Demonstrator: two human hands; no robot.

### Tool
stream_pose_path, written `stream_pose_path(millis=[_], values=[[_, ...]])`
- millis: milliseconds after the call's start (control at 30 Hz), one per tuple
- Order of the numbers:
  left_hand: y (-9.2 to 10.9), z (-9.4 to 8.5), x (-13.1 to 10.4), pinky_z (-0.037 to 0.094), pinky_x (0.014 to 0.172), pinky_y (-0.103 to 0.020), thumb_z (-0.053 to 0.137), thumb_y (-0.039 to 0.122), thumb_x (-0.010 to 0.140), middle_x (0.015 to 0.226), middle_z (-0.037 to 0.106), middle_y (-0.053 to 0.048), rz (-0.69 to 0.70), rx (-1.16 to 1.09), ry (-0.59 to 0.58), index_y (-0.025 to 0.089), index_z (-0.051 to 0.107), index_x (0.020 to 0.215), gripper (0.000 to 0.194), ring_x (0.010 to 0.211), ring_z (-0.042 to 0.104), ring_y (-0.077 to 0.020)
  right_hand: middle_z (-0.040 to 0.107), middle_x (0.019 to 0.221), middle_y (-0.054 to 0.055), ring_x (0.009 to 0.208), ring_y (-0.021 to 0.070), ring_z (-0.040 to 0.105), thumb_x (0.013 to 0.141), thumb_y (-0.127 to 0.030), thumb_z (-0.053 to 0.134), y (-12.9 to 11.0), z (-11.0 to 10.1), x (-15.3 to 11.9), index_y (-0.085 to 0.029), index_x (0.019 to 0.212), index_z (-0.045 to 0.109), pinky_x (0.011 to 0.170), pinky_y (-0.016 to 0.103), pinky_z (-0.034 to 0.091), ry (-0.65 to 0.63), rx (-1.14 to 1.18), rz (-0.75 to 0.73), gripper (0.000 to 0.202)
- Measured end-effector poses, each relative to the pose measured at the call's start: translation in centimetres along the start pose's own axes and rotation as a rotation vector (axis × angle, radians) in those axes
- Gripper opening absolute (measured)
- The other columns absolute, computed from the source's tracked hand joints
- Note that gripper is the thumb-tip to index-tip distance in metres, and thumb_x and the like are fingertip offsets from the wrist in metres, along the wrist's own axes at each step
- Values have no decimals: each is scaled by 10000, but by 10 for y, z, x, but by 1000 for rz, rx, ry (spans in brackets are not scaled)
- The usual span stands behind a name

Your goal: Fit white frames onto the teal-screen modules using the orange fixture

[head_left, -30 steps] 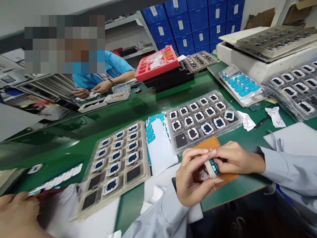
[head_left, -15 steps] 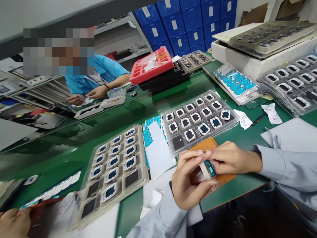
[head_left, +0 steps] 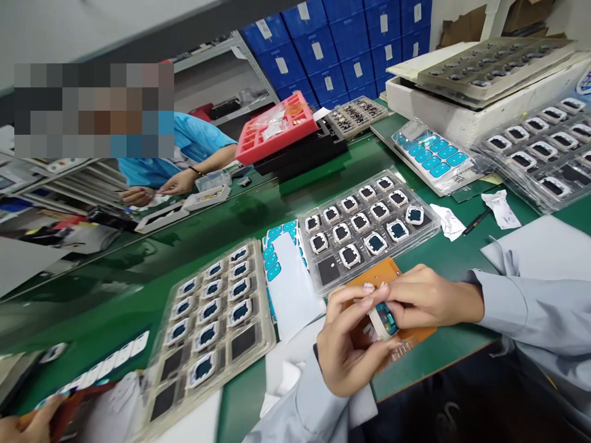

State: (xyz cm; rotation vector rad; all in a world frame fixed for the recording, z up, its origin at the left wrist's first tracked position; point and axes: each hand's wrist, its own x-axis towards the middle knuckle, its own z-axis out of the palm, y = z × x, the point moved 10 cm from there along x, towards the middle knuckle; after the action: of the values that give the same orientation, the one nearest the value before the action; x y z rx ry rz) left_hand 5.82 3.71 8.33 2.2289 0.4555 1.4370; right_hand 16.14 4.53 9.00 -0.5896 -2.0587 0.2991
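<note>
My left hand (head_left: 348,341) and my right hand (head_left: 427,298) together hold a small white square frame part (head_left: 382,320) with a blue film on its face, just above an orange pad (head_left: 397,335) at the table's front edge. The left fingers grip the part's white rim from below. My right fingertips pinch its top edge. Just beyond the hands lies a clear tray (head_left: 427,231) of several white-framed parts. A sheet of blue stickers (head_left: 277,261) lies left of that tray.
A second tray (head_left: 210,323) of blue-faced parts lies at front left. More trays (head_left: 540,151), a blue sticker sheet (head_left: 434,157), a white foam box (head_left: 466,117) and a red tray (head_left: 277,126) stand behind. A person in blue works across the table; another hand (head_left: 32,424) shows at bottom left.
The view has drifted so everything sits slightly lower-left. My hands keep hold of the part, right fingers shifting a little along its top edge. The hand at bottom left has dropped lower.
</note>
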Motion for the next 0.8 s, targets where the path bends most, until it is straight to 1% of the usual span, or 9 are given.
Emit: stream_pose_path(millis=[133, 300, 533, 700, 800], values=[[0, 0, 1, 489, 975, -358, 719, 261, 857, 1224, 679, -101, 2, 18, -4, 222, 440, 1437, 644, 1153, 543, -199, 445, 573, -56, 496, 80, 377, 877, -56, 407, 0, 0, -1, -163, 784, 556, 510, 211, 316, 13, -26, 1, 206], [0, 1, 1, 476, 978, -369, 723, 262, 854, 1233, 678, -100, 1, 40, -14, 224, 437, 1438, 651, 1151, 543, -201, 444, 558, -59, 496, 84, 363, 887, -73, 429, 1, -2, -1, -175, 733, 527, 502, 216, 310, 27, -11, 1, 208], [-4, 2, -4, 454, 995, -387, 726, 240, 851, 1281, 656, -87, -18, 1, -25, 233, 444, 1423, 638, 1173, 516, -204, 493, 597, -34, 530, 93, 371, 904, -105, 445, 3, 2, -2, -159, 757, 555, 507, 225, 319, -18, 43, 21, 191], [-5, 3, -5, 440, 1014, -373, 734, 217, 842, 1304, 639, -93, -30, -10, -46, 218, 453, 1414, 638, 1186, 508, -196, 480, 582, -45, 521, 87, 352, 912, -87, 432, 3, -1, -1, -170, 755, 540, 514, 210, 329, 31, 54, 30, 207], [-4, 2, -4, 439, 1017, -377, 737, 225, 841, 1301, 641, -93, -30, -4, -45, 218, 455, 1412, 637, 1182, 508, -195, 476, 582, -46, 520, 84, 354, 911, -80, 442, 3, -2, 0, -171, 748, 531, 511, 205, 327, 35, 59, 28, 206]])
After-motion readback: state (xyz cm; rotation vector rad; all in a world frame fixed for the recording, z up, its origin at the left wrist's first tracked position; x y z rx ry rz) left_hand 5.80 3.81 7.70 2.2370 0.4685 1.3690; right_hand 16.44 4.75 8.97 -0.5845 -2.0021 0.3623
